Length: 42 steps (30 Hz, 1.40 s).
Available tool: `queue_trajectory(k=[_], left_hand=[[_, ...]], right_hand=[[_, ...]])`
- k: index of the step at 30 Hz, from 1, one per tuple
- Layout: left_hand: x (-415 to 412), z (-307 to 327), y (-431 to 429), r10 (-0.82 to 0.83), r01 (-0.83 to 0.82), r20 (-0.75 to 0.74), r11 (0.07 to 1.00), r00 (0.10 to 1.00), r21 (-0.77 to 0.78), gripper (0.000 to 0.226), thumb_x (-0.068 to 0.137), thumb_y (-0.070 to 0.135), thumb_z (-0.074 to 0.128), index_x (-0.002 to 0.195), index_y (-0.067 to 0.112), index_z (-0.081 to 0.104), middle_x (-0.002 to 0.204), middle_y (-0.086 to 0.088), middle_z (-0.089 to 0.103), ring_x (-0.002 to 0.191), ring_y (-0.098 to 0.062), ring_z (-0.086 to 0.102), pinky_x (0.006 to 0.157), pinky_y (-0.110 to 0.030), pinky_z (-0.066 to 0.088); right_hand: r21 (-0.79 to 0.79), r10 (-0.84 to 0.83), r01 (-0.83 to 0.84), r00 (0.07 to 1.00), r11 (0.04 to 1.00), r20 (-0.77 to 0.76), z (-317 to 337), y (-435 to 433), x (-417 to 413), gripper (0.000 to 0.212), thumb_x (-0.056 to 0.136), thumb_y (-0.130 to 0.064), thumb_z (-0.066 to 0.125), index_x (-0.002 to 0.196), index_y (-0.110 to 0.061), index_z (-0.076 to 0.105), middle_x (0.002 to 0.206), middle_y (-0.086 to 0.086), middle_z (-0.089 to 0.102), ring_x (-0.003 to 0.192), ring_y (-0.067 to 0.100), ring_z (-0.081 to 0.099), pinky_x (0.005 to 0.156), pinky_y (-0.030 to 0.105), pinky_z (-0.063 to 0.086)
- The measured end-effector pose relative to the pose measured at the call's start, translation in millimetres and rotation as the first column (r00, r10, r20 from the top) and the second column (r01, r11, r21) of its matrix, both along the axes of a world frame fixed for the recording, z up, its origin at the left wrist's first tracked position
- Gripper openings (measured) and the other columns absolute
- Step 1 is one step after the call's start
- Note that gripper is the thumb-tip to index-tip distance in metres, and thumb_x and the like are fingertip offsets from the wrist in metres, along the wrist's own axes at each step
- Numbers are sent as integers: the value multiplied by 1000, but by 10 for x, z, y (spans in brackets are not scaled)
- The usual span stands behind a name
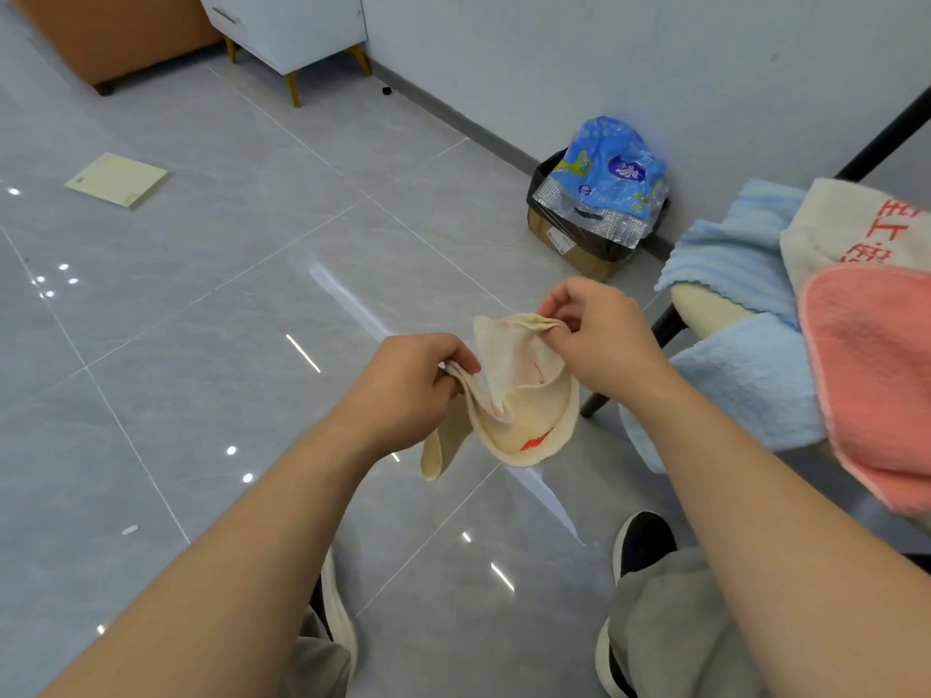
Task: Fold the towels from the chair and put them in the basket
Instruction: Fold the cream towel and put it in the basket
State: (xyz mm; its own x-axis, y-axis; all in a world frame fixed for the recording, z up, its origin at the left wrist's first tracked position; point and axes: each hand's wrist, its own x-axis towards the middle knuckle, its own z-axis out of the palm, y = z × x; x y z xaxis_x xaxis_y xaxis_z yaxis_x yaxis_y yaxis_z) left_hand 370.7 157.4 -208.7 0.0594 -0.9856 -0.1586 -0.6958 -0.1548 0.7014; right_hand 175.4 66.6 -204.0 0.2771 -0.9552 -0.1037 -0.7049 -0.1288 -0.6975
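Note:
A small cream towel with red print hangs crumpled in the air between my hands, above the floor. My left hand pinches its left edge. My right hand pinches its upper right corner. On the chair at the right lie a light blue towel, a pink towel and a cream towel with red characters. No basket is in view.
A cardboard box lined with a black bag and holding a blue plastic package stands by the wall. A flat cream board lies on the grey tiled floor at left. A white cabinet stands at the back. My shoes are below.

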Motion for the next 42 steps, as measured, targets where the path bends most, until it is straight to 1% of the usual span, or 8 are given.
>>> queue_trajectory(k=[4,11,15,21,28,33,38,42], left_hand=[[-50,14,-12,-3,-2,-46,996,999,-89,22,86,6,65,94,25,72,78,16,72,75,6,67,69,-7,46],[-77,-81,-64,-72,113,126,928,989,-356,16,83,12,75,94,23,76,88,10,65,75,-2,53,72,-23,47],[-113,-114,-99,-4,44,113,935,994,-353,19,85,11,71,100,23,72,94,6,60,80,-9,56,75,-25,46],[-162,-68,-128,87,-97,-53,963,995,-251,33,84,10,73,105,28,55,91,14,63,80,0,62,73,-11,48],[-158,-121,-132,42,-24,56,955,998,-296,37,84,13,74,118,23,65,109,8,56,76,-3,62,78,-9,44],[-159,-128,-127,62,-43,61,964,996,-264,23,82,25,73,99,25,58,83,10,66,74,-6,63,72,-33,53],[-188,-95,-87,13,12,87,960,996,-280,19,78,23,71,90,22,55,69,8,62,67,-7,59,66,-33,49],[-216,-30,-48,-43,68,89,952,995,-298,19,75,20,70,84,22,54,62,7,58,62,-11,57,59,-30,47]], right_hand=[[0,68,-68,988,998,138,2,33,52,12,86,-10,71,90,-21,73,82,-7,72,74,17,67,71,28,54],[14,92,-97,971,995,219,-83,49,113,11,82,-15,81,88,-22,74,80,-8,71,70,0,62,71,21,54],[22,95,-103,968,994,231,-97,53,124,16,76,-17,86,82,-22,71,77,-3,73,72,8,68,76,35,59],[75,109,-138,947,988,301,-54,102,123,26,77,-31,86,83,-17,65,75,0,75,63,8,65,63,30,53],[113,210,-251,936,961,284,-1,123,83,17,84,-22,81,90,-15,66,84,-2,77,80,15,74,82,41,60],[113,219,-263,928,958,301,-57,99,85,23,82,-17,80,77,-22,59,89,1,77,80,14,73,75,36,60],[16,202,-204,977,979,59,-136,88,114,25,74,-5,68,73,-26,53,88,-5,70,78,14,63,68,32,53],[118,111,-89,976,989,-190,-260,57,80,26,75,-6,60,87,-26,50,89,-3,57,80,20,56,62,34,44]])
